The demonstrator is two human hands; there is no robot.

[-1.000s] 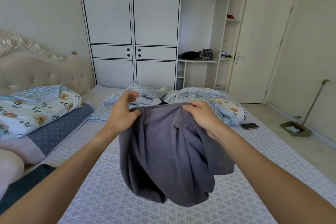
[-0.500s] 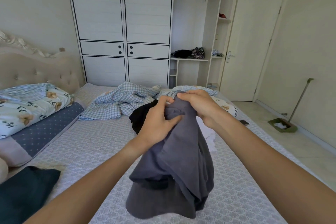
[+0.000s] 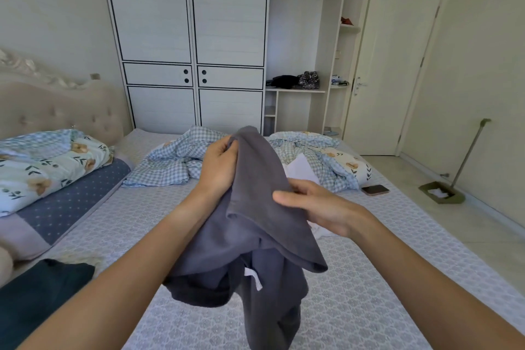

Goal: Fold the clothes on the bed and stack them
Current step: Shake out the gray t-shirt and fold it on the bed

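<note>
Both bare forearms reach forward from the near edge, converging toward the middle. Left hand [image 3: 220, 167] raised farther off, grip pinched closed on the grey garment [image 3: 255, 224] at its top. Right hand [image 3: 318, 209] lower and nearer, fingers [image 3: 287, 196] extended leftward, thumb against the cloth.

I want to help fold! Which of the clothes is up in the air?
The grey garment, held in the left hand and right hand. The dark teal garment and white garment lie on the bed.
</note>
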